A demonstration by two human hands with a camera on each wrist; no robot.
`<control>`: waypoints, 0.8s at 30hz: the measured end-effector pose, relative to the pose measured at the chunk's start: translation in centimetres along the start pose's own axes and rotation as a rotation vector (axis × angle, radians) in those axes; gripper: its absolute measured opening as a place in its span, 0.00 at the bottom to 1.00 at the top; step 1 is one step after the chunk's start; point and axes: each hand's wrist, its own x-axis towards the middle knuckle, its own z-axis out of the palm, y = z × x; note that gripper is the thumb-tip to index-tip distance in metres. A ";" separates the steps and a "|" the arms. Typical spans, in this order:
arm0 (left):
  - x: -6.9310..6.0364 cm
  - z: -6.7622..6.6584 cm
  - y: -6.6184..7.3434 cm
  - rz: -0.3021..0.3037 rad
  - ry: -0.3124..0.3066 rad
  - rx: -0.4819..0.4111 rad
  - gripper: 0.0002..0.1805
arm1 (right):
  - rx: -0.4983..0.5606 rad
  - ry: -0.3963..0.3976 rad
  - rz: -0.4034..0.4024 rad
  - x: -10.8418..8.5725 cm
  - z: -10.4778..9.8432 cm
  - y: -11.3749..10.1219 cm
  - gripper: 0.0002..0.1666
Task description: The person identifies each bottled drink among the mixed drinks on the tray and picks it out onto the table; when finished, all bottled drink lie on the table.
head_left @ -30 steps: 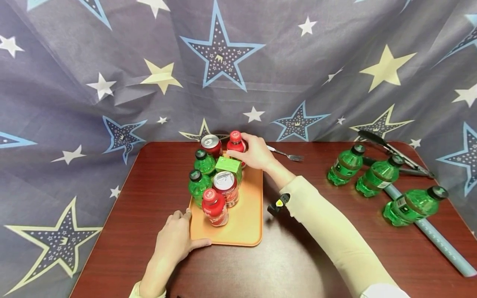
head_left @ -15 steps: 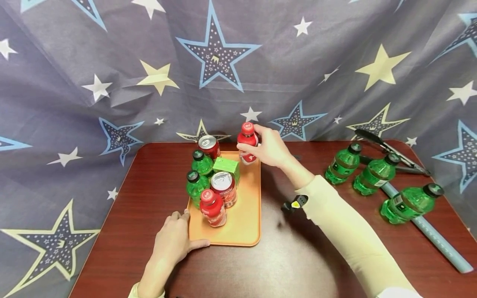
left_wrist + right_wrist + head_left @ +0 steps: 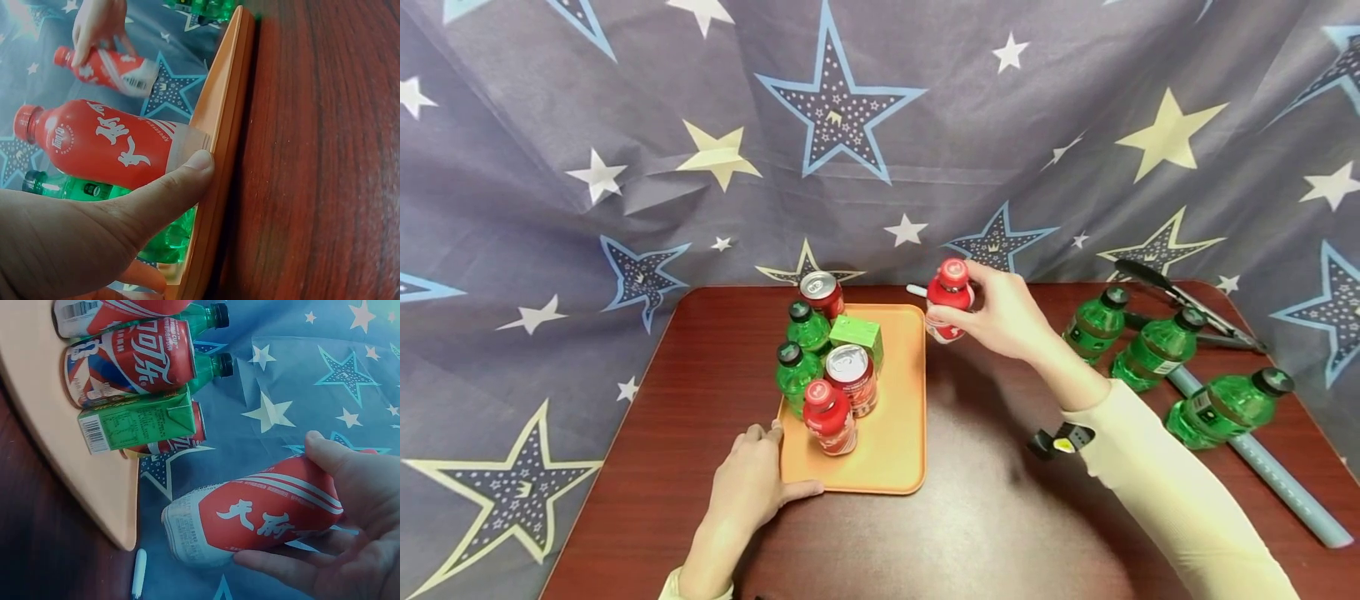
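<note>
My right hand (image 3: 1006, 312) grips a red-capped cola bottle (image 3: 950, 302) with a red and white label, held off the table just right of the orange tray (image 3: 895, 450). In the right wrist view this bottle (image 3: 269, 515) lies between thumb and fingers. My left hand (image 3: 748, 479) holds the tray's near left corner, its thumb (image 3: 181, 178) against the rim. On the tray stand another red bottle (image 3: 831, 421), a cola can (image 3: 852, 382), a green drink carton (image 3: 857, 335) and two green bottles (image 3: 808, 329). A second can (image 3: 822, 293) stands at the far left.
Several green bottles (image 3: 1161, 354) stand at the right, beside black-handled tongs (image 3: 1198, 308) and a grey-blue bar (image 3: 1277, 479). A white handle (image 3: 916, 290) shows behind the raised bottle. A star-patterned cloth (image 3: 842, 208) hangs along the table's far edge.
My right hand has lifted the red bottle from the tray's far end and carried it right, past the tray's edge. The left hand stays at the corner.
</note>
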 end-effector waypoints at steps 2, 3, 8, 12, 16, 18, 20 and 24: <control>0.0 0.0 0.0 0.002 0.004 -0.001 0.67 | -0.003 0.015 0.005 -0.8 -0.4 0.5 0.26; 0.0 0.0 0.0 0.001 0.002 -0.001 0.67 | -0.005 0.025 0.007 -1.2 -0.5 0.7 0.25; 0.0 0.1 -0.1 -0.003 -0.004 -0.001 0.67 | -0.022 0.091 0.006 -3.4 -1.3 2.2 0.23; 0.1 0.2 0.0 0.002 -0.001 -0.005 0.67 | -0.035 0.128 0.020 -5.3 -2.1 3.4 0.25; 0.1 0.2 0.0 0.001 0.001 -0.008 0.67 | -0.064 0.144 0.033 -6.9 -2.8 4.4 0.26; 0.0 0.2 -0.1 0.000 0.002 -0.007 0.67 | -0.085 0.152 0.043 -7.6 -3.2 4.8 0.26; 0.0 0.2 -0.1 0.001 0.005 -0.004 0.67 | -0.104 0.164 0.055 -8.3 -3.6 5.2 0.25; -0.1 0.1 -0.1 0.000 0.006 -0.003 0.66 | -0.128 0.177 0.094 -9.7 -4.4 6.0 0.25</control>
